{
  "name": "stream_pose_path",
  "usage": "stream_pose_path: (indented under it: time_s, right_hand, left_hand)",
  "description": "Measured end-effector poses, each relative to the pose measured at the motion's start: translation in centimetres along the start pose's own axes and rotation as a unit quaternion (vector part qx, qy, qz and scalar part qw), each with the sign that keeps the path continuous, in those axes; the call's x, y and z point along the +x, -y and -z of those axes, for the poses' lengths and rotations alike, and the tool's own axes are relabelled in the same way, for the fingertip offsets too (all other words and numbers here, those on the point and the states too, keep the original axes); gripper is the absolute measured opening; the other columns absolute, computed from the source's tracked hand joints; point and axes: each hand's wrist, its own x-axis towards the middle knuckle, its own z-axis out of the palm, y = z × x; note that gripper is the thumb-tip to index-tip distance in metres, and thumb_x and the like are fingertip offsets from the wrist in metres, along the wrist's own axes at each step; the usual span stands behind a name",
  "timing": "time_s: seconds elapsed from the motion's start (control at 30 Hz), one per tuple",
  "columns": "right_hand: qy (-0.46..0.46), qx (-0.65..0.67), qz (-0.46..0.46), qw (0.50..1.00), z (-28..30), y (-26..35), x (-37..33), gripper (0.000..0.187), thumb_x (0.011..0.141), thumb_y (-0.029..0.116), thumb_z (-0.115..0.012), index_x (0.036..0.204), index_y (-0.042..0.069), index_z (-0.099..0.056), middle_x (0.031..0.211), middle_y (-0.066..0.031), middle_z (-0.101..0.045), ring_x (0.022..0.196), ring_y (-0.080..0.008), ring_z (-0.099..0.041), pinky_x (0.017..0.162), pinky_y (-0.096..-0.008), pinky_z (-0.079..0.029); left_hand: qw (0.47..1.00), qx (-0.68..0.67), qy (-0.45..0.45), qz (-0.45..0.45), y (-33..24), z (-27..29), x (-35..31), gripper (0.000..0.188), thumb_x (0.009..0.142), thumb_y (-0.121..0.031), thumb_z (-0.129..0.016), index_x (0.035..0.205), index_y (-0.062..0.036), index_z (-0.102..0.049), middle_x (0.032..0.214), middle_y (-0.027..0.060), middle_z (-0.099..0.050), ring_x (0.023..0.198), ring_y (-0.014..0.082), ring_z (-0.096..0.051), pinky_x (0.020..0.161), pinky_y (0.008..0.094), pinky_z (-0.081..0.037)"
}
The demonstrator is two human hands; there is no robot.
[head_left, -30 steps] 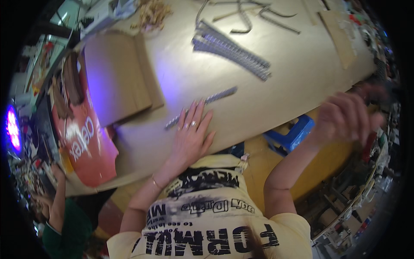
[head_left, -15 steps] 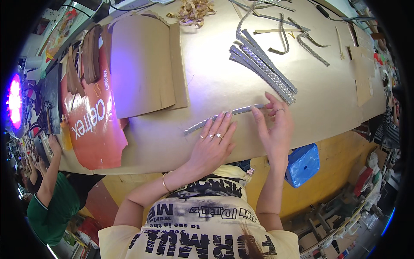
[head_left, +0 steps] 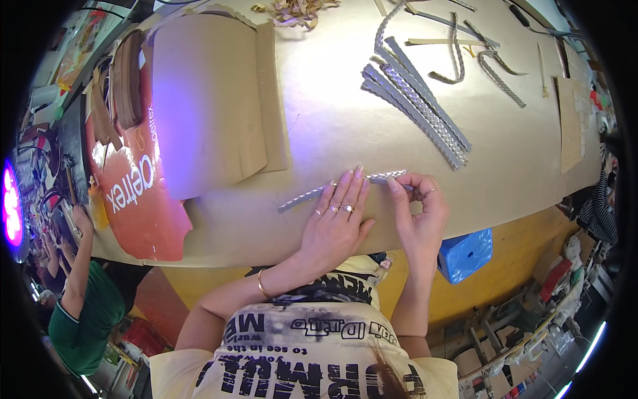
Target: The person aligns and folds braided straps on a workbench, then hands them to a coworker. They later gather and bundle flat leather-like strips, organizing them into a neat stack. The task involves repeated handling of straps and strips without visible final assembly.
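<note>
Hands checked: I see left hand (head_left: 335, 219) flat, pinning grey braided strip (head_left: 306, 196) to counter (head_left: 518, 173); right hand (head_left: 419, 206) pinches its end. Finished strips (head_left: 415, 110) lie beyond.

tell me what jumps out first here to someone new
Two hands meet over one grey braided strip at the table's near edge: the left hand presses it flat, the right hand pinches its end. Beyond lies a bundle of grey strips; at left, an orange-red bag hangs off the table.

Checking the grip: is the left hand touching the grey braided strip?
Touching. Head view shows the left hand fingers lying flat across the grey braided strip, no gap.
</note>
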Motion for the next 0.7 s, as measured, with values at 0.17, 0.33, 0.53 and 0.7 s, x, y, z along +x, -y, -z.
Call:
stream_pose_path:
  time_s: [0.17, 0.33, 0.53, 0.7]
  right_hand:
    - [-0.015, 0.017, -0.027, 0.999, -0.5, -0.5, 0.6, 0.01, 0.086, 0.004, -0.07, 0.089, -0.004, -0.065, 0.081, -0.011, -0.066, 0.066, -0.0146, -0.062, 0.062, -0.0266, -0.049]
    - [-0.019, -0.004, -0.04, 0.999, -0.7, -0.3, 0.5, 0.01, 0.086, 0.004, -0.069, 0.089, -0.005, -0.065, 0.081, -0.012, -0.066, 0.064, -0.0154, -0.062, 0.061, -0.027, -0.05]
    - [-0.012, -0.014, -0.031, 0.999, -0.6, -0.1, 0.6, 0.011, 0.086, 0.004, -0.069, 0.089, -0.005, -0.065, 0.08, -0.0126, -0.065, 0.063, -0.0164, -0.062, 0.06, -0.0279, -0.05]
    - [-0.019, -0.01, -0.026, 0.999, -0.9, -0.2, 0.6, 0.01, 0.086, 0.004, -0.069, 0.09, -0.005, -0.064, 0.081, -0.0124, -0.064, 0.063, -0.0162, -0.062, 0.059, -0.0275, -0.05]
  left_hand:
    - [1.0, 0.012, 0.007, 0.009, -0.3, 0.3, 0.2, 0.067, 0.087, -0.032, -0.063, 0.14, 0.0035, -0.043, 0.151, 0.0189, -0.037, 0.141, 0.0305, -0.034, 0.115, 0.0441, -0.027]
    - [0.999, 0.007, 0.012, 0.035, -0.8, 0.6, 0.5, 0.064, 0.088, -0.029, -0.063, 0.141, 0.0008, -0.043, 0.15, 0.0193, -0.038, 0.138, 0.0307, -0.038, 0.113, 0.0435, -0.031]
    - [0.998, 0.047, 0.005, 0.042, -1.2, 0.5, 0.8, 0.06, 0.088, -0.028, -0.064, 0.139, -0.0009, -0.047, 0.148, 0.0183, -0.04, 0.137, 0.0303, -0.04, 0.112, 0.0433, -0.032]
    - [0.996, 0.079, -0.014, 0.037, -1.6, 0.1, 0.9, 0.058, 0.087, -0.027, -0.064, 0.139, -0.0063, -0.049, 0.147, 0.0179, -0.041, 0.134, 0.0331, -0.043, 0.11, 0.0449, -0.035]
